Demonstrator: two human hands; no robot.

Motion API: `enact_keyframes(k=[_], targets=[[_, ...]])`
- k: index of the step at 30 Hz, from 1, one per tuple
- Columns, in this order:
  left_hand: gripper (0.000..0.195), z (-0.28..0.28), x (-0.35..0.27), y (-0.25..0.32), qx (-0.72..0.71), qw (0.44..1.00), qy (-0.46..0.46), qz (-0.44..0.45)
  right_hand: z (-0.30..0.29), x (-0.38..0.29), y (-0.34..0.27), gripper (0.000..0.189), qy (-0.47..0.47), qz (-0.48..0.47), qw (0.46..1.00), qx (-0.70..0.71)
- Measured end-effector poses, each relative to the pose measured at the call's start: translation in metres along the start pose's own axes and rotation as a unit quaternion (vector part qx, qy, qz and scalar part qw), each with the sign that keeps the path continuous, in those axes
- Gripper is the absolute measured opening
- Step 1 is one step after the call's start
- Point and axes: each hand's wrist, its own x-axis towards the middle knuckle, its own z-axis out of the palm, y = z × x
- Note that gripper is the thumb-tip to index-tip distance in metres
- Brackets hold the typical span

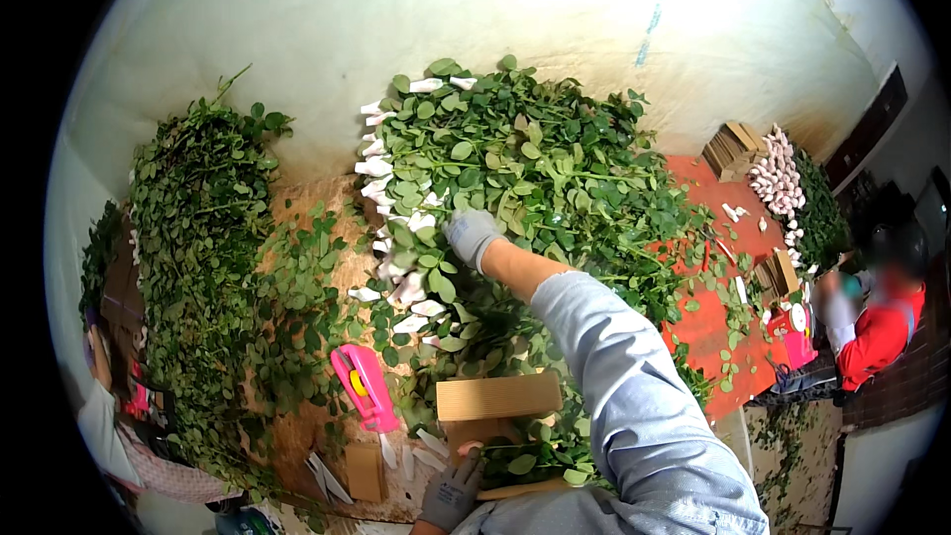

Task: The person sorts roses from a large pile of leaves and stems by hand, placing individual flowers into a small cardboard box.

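Note:
My right hand [473,236], in a grey glove, reaches across into a broad pile of leafy cut rose stems [520,163]. Its fingertips are among the leaves beside white-wrapped rose heads [420,221], and whether they grip a stem cannot be told. Low in the view, my gloved left hand [451,492] rests at a small pink rose bud [469,448]. That bud lies by a folded cardboard piece [499,397], with leafy stems [527,453] to its right. How firmly the left fingers hold anything is unclear.
A pink tape dispenser [365,388], white paper sleeves [427,449] and a cardboard stack [365,472] lie left of my left hand. Another leafy pile [200,238] stands farther left. At right, a person in red [880,334] works by a red table surface [732,379]; another person [108,416] is at left.

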Motion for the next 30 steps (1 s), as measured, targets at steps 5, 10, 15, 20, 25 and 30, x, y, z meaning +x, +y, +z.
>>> enact_keyframes(k=[5,10,15,20,25,30], targets=[[0.060,0.006,0.006,-0.004,-0.008,0.999,0.020,0.026,-0.012,-0.022,0.001,0.021,0.057,0.012,0.996,0.070],[0.064,0.008,-0.003,0.001,0.000,1.000,0.007,-0.005,-0.089,-0.046,0.002,0.028,0.185,-0.001,0.981,0.052],[0.072,-0.011,0.003,0.008,-0.012,1.000,-0.012,-0.002,-0.166,-0.057,0.095,0.020,0.438,0.119,0.881,0.136],[0.077,-0.015,-0.001,0.012,-0.012,0.999,-0.029,-0.021,-0.237,-0.097,0.131,0.017,0.548,0.077,0.801,0.231],[0.073,-0.003,0.000,0.003,0.020,1.000,-0.011,0.005,-0.230,-0.130,0.129,0.026,0.396,0.078,0.910,0.092],[0.057,0.011,0.000,0.000,0.025,0.999,-0.014,-0.015,-0.146,-0.124,0.075,0.026,0.096,0.039,0.992,-0.076]])
